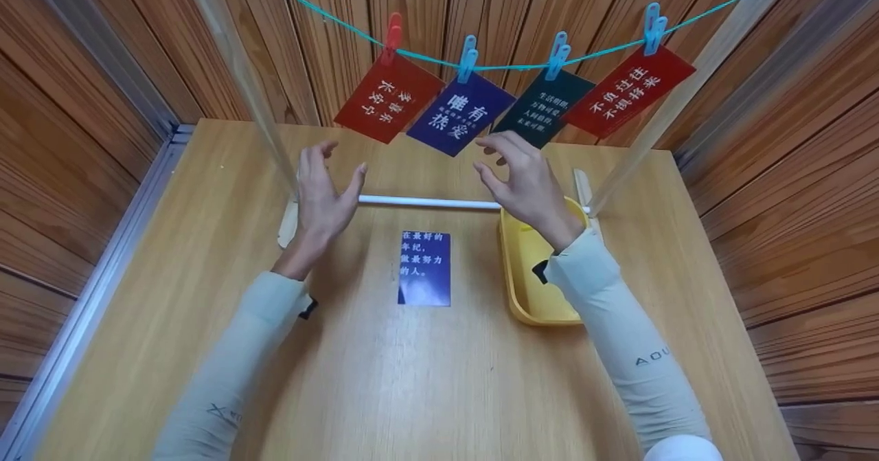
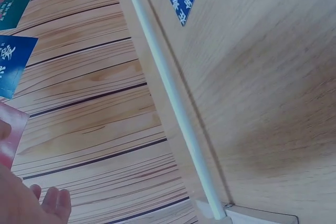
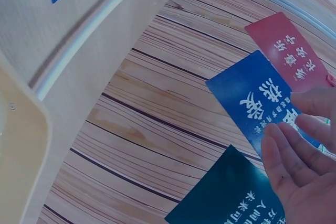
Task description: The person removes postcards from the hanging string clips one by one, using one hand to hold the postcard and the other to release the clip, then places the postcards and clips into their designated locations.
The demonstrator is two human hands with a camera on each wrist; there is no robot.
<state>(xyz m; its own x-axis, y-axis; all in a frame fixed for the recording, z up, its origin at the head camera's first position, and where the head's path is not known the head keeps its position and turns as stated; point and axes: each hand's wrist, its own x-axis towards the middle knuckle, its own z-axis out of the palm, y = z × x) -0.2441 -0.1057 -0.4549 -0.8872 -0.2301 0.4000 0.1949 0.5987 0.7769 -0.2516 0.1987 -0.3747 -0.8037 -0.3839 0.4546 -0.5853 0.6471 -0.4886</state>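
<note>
Four cards hang by clips from a teal string: a red card (image 1: 389, 97) under a red clip (image 1: 392, 35), then a blue card (image 1: 460, 114), a dark green card (image 1: 546, 107) and another red card (image 1: 630, 91) under light blue clips. My left hand (image 1: 325, 193) is raised below and left of the first red card, fingers relaxed, holding nothing. My right hand (image 1: 523, 179) is lifted in front of the green card's lower edge, fingers loosely bent and thumb apart. In the right wrist view that hand (image 3: 302, 166) overlaps the blue card (image 3: 254, 98), with nothing in its fingers.
Another blue card (image 1: 424, 268) lies on the wooden table (image 1: 439, 378). A yellow basket (image 1: 515, 289) stands under my right forearm. Two upright posts (image 1: 687, 97) carry the string (image 1: 323, 13), joined low down by a white rod (image 1: 429, 202). Wood-plank walls enclose the table.
</note>
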